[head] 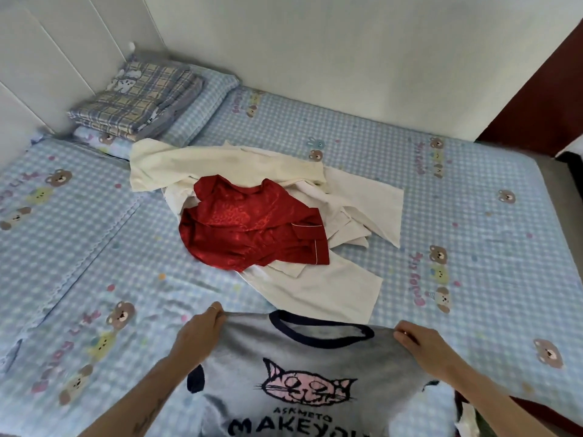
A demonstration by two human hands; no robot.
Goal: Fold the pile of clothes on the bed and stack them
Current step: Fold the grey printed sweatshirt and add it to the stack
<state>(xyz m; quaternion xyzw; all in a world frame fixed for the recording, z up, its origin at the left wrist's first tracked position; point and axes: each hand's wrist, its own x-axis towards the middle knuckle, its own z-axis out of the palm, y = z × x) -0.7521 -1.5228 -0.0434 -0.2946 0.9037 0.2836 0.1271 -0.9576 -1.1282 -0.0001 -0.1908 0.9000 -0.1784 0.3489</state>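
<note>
The grey T-shirt (303,373) hangs collar-up, its shoulder line running hand to hand: left hand (198,331) and right hand (421,343) each pinch a shoulder. Beyond the T-shirt, probably untouched, lies the pile (262,216).

The bed (441,216) wears a blue checked sheet printed with cartoon bears. At its middle lies a loose pile: a cream garment (220,165) and white clothes (318,288) on the sheet, a red satin garment (252,225) atop them. A folded plaid blanket (138,99) sits on a pillow (205,102) at the head.
</note>
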